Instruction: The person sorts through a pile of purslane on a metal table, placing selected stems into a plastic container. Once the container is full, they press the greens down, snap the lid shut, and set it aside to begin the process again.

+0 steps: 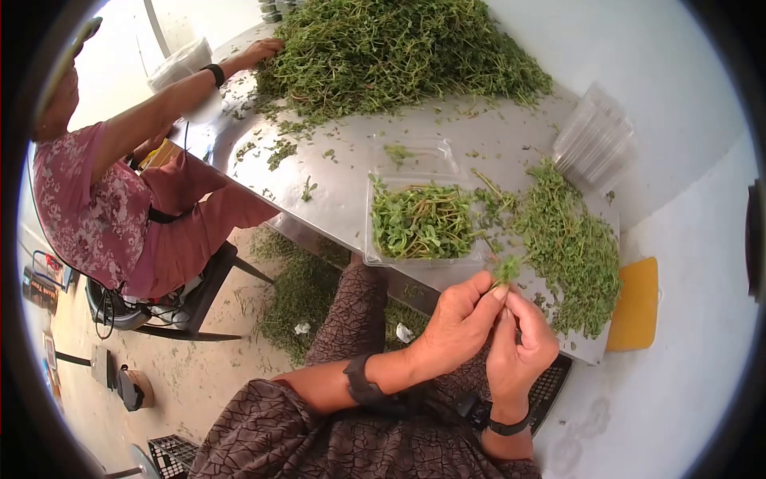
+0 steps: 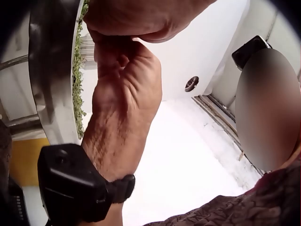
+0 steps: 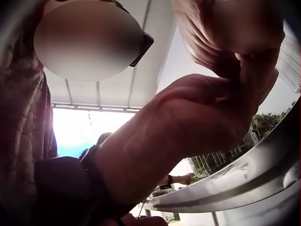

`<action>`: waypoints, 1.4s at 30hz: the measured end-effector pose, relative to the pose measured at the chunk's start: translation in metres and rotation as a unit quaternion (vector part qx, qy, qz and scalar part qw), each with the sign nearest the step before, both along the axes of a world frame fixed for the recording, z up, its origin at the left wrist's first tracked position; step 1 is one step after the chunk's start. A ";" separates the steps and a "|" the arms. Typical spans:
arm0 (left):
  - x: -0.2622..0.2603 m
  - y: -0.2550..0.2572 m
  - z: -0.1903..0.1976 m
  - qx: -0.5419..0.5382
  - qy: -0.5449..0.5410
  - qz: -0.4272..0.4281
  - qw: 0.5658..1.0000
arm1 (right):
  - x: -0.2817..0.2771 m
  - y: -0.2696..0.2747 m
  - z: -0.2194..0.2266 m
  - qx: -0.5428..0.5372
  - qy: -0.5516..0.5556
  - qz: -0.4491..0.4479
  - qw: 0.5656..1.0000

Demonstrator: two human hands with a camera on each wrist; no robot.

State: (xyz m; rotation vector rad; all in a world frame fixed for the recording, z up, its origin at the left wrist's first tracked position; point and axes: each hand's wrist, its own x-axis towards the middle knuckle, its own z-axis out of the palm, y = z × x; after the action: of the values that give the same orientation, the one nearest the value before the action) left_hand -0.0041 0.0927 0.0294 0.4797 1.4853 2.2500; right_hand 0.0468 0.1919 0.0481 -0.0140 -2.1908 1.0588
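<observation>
In the head view, my left hand (image 1: 459,323) and right hand (image 1: 520,345) meet just off the metal table's front edge. Between their thumbs and fingertips they pinch a small leafy green sprig (image 1: 507,270), its leaves poking up above the fingers. Close beyond the hands, an open clear plastic box (image 1: 370,239) holds a heap of green sprigs (image 1: 423,222), with its lid folded back. To the right of the box lies a loose pile of sprigs (image 1: 562,239). Both wrist views show the hands together, with the sprig hidden behind them.
A large mound of greens (image 1: 399,60) covers the back of the metal table (image 1: 335,199). Stacked clear boxes (image 1: 594,137) lean by the right wall. Another person (image 1: 96,199) sits at left, a hand at the mound. More greens (image 1: 299,299) lie under the table; a yellow board (image 1: 636,303) stands right.
</observation>
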 end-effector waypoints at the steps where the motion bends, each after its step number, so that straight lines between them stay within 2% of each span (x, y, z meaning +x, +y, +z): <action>1: -0.001 -0.004 0.001 -0.022 0.009 -0.003 1.000 | 0.003 0.003 0.000 0.001 0.001 0.001 1.000; 3: -0.001 -0.014 0.014 -0.048 -0.028 -0.018 0.998 | 0.007 0.008 0.001 0.086 0.038 -0.007 0.996; 5: 0.000 -0.023 0.017 -0.072 -0.068 -0.031 0.995 | 0.010 0.005 0.013 0.125 0.054 -0.011 0.991; 7: 0.001 -0.030 0.011 -0.115 0.003 -0.074 0.991 | 0.013 0.004 0.022 0.165 0.069 -0.018 0.984; 8: 0.001 -0.033 0.008 -0.112 0.003 -0.073 0.991 | 0.015 0.007 0.025 0.228 0.056 0.039 0.971; 9: 0.001 -0.037 0.004 -0.132 0.114 -0.056 0.983 | 0.017 0.010 0.026 0.289 0.043 0.096 0.951; 10: 0.002 -0.041 0.002 -0.151 0.225 -0.036 0.962 | 0.018 0.012 0.025 0.304 0.009 0.120 0.945; 11: 0.002 -0.046 0.002 -0.149 0.225 -0.036 0.962 | 0.016 0.012 0.022 0.306 0.009 0.121 0.944; 13: 0.001 -0.056 0.001 -0.143 0.207 -0.081 0.965 | 0.015 0.013 0.016 0.330 0.004 0.174 0.928; 14: 0.000 -0.066 0.019 -0.137 0.091 -0.160 0.973 | 0.015 0.011 0.020 0.316 -0.015 0.195 0.929; 15: 0.001 -0.069 0.024 -0.137 0.094 -0.170 0.971 | 0.015 0.011 0.019 0.315 -0.017 0.185 0.931; 17: 0.000 -0.076 0.028 -0.151 -0.015 -0.211 0.966 | 0.016 0.009 0.018 0.333 -0.025 0.210 0.919; 19: -0.004 -0.082 0.030 -0.160 -0.022 -0.236 0.958 | 0.015 0.007 0.021 0.336 -0.025 0.204 0.919; 21: -0.004 -0.085 0.034 -0.189 0.044 -0.206 0.959 | 0.013 0.006 0.024 0.352 -0.010 0.207 0.913; 23: -0.004 -0.089 0.038 -0.214 0.060 -0.196 0.955 | 0.011 0.004 0.027 0.370 -0.006 0.199 0.908; 25: -0.003 -0.094 0.043 -0.251 0.157 -0.125 0.947 | 0.009 0.001 0.028 0.383 -0.003 0.187 0.905; 31: -0.002 -0.103 0.053 -0.306 0.192 -0.137 0.922 | 0.004 -0.007 0.030 0.400 0.015 0.185 0.897; 36: -0.004 -0.106 0.047 -0.369 0.269 -0.146 0.878 | 0.002 -0.006 0.023 0.451 0.012 0.225 0.864; 42: -0.003 -0.100 0.046 -0.355 0.312 -0.122 0.873 | 0.003 0.000 0.019 0.422 -0.009 0.252 0.871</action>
State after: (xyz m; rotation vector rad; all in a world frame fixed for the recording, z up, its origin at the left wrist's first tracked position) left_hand -0.0067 -0.0071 0.0755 1.1230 2.2504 1.2416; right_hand 0.0496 0.1918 0.0668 0.9845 -2.5582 0.2435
